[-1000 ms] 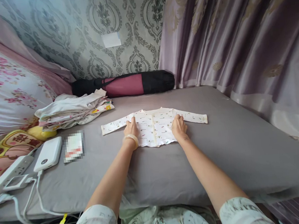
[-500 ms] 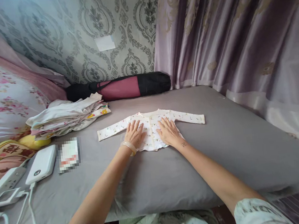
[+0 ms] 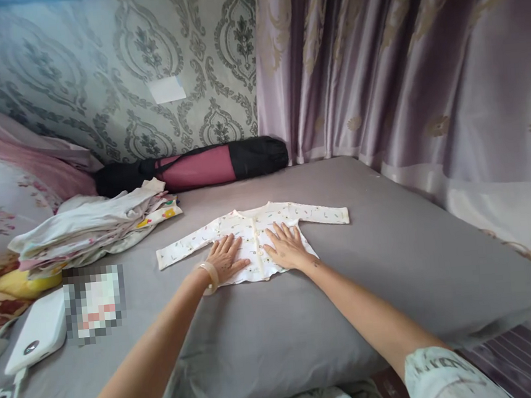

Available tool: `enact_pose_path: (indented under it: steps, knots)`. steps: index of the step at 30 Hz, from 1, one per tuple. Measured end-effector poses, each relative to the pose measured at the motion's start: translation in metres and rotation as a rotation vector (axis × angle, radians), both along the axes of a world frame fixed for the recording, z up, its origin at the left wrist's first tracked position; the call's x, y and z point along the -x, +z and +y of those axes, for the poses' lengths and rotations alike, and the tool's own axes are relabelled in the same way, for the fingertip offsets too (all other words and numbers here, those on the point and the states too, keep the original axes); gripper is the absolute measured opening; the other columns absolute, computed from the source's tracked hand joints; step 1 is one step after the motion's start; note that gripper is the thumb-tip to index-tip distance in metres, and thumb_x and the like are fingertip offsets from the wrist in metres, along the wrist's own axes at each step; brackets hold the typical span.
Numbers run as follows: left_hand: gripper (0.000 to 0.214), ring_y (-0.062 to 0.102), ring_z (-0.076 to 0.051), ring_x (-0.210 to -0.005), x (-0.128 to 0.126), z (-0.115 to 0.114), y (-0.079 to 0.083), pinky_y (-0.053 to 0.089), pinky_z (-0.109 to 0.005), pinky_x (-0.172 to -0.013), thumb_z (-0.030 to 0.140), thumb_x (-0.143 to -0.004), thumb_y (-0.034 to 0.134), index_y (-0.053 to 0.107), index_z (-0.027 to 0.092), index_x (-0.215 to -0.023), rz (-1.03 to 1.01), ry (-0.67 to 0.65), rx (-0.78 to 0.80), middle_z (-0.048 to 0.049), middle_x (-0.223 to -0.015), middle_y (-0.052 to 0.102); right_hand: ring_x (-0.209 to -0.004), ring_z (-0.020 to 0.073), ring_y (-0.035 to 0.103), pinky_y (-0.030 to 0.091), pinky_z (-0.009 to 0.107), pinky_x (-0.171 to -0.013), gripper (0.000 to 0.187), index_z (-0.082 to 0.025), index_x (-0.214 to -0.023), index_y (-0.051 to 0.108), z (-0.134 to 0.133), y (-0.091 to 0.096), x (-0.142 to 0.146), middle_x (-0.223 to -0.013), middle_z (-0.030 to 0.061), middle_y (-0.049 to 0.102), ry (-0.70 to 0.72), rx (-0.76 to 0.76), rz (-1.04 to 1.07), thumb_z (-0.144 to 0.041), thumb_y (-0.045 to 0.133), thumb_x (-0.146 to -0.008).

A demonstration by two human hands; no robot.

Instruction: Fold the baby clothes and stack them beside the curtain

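Observation:
A small white baby cardigan [image 3: 256, 240] with a scattered print lies spread on the grey bed sheet [image 3: 268, 335], both sleeves stretched out to the sides. My left hand [image 3: 225, 256] rests flat on its left front panel, fingers spread, a pale bangle [image 3: 211, 277] at the wrist. On the right front panel lies my right hand [image 3: 288, 245], palm down with the fingers apart. Neither hand grips the cloth. Between them the button strip of the cardigan shows, and the lower hem runs just below my palms.
A pile of clothes [image 3: 95, 226] sits at the left. Nearer are a white power bank [image 3: 40, 333] with a cable and a blurred-out flat item [image 3: 98, 303]. A black and maroon rolled bag [image 3: 197, 166] lies along the wall. Purple curtains [image 3: 351, 61] hang at the right.
The view has shifted a little, so the scene appears further left and lower. My hands stay flat on the cardigan and sit slightly lower on its front panels.

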State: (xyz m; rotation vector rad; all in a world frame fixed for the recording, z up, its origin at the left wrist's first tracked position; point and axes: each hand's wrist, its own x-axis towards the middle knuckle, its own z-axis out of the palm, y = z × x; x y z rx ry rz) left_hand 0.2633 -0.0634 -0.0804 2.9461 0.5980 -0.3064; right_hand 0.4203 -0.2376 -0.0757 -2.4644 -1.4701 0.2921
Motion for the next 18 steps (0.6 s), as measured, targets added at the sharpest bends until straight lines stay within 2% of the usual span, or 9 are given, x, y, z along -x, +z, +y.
enact_pose_path:
  steps: [2,4,5,7,9,11,13,16,18]
  knots:
    - [0.09,0.012,-0.034,-0.146,-0.006,0.007,0.009,0.015,-0.049,-0.116,0.069,-0.081,0.043,0.024,0.017,-0.152,0.074,-0.007,0.052,-0.0145,-0.159,0.014,-0.144,0.0259,0.02,0.016,0.044,-0.116,0.064,-0.019,-0.149,0.033,-0.004,0.012,-0.019,-0.157,0.011,0.025,0.066,-0.039,0.15,-0.046,0.045,-0.092]
    - [0.088,0.022,-0.035,-0.143,-0.015,0.014,0.021,0.017,-0.049,-0.115,0.065,-0.076,0.054,0.033,0.019,-0.148,0.118,-0.026,0.089,-0.0156,-0.156,0.024,-0.136,0.0172,0.038,0.03,0.03,-0.11,0.057,-0.019,-0.145,0.038,-0.013,0.025,-0.049,-0.15,0.0091,0.04,0.061,-0.183,0.255,-0.037,0.046,-0.092]
    - [0.084,0.028,-0.034,-0.142,-0.021,0.016,0.026,0.018,-0.049,-0.115,0.061,-0.077,0.056,0.036,0.019,-0.146,0.097,-0.032,0.093,-0.016,-0.154,0.03,-0.13,0.0142,0.045,0.035,0.025,-0.106,0.049,-0.019,-0.141,0.044,-0.02,0.03,-0.067,-0.144,0.008,0.048,-0.017,-0.264,0.267,-0.034,0.041,-0.095]
    - [0.071,0.037,-0.033,-0.137,-0.035,0.018,0.034,0.022,-0.048,-0.113,0.055,-0.082,0.052,0.041,0.018,-0.142,-0.04,-0.036,0.077,-0.0166,-0.149,0.04,-0.12,0.0149,0.055,0.039,0.025,-0.101,0.04,-0.016,-0.13,0.055,-0.038,0.038,-0.104,-0.13,0.0093,0.06,-0.302,-0.314,0.172,-0.026,0.038,-0.095]
    - [0.061,0.044,-0.032,-0.132,-0.052,0.014,0.036,0.031,-0.046,-0.109,0.049,-0.087,0.047,0.044,0.015,-0.138,-0.224,-0.053,0.067,-0.0174,-0.144,0.046,-0.116,0.021,0.058,0.042,0.03,-0.098,0.036,-0.013,-0.123,0.06,-0.058,0.04,-0.136,-0.122,0.0142,0.064,-0.629,-0.187,0.068,-0.024,0.045,-0.092]
    - [0.055,0.051,-0.031,-0.125,-0.074,0.006,0.033,0.038,-0.044,-0.104,0.044,-0.089,0.047,0.045,0.013,-0.135,-0.36,-0.083,0.076,-0.0181,-0.138,0.051,-0.114,0.024,0.059,0.044,0.032,-0.095,0.037,-0.011,-0.122,0.06,-0.076,0.037,-0.158,-0.12,0.0182,0.064,-0.84,-0.088,0.013,-0.025,0.051,-0.089]
    - [0.051,0.055,-0.03,-0.12,-0.099,-0.005,0.026,0.041,-0.043,-0.102,0.038,-0.089,0.05,0.047,0.012,-0.132,-0.445,-0.106,0.093,-0.0186,-0.134,0.054,-0.11,0.0244,0.061,0.047,0.032,-0.091,0.041,-0.009,-0.123,0.059,-0.089,0.031,-0.168,-0.117,0.0209,0.064,-0.929,-0.065,-0.019,-0.029,0.054,-0.087]
    - [0.044,0.055,-0.028,-0.12,-0.136,-0.021,0.014,0.042,-0.041,-0.103,0.032,-0.088,0.051,0.05,0.013,-0.128,-0.522,-0.128,0.132,-0.0172,-0.131,0.056,-0.104,0.0249,0.064,0.05,0.032,-0.083,0.043,-0.009,-0.118,0.062,-0.097,0.024,-0.172,-0.113,0.0217,0.065,-0.965,-0.086,-0.014,-0.035,0.057,-0.084]
    - [0.041,0.055,-0.027,-0.121,-0.157,-0.03,0.007,0.041,-0.039,-0.105,0.03,-0.089,0.05,0.052,0.015,-0.127,-0.52,-0.138,0.169,-0.0156,-0.132,0.056,-0.098,0.0241,0.066,0.051,0.031,-0.077,0.037,-0.012,-0.109,0.066,-0.098,0.021,-0.173,-0.108,0.0189,0.067,-0.961,-0.113,0.013,-0.037,0.058,-0.083]
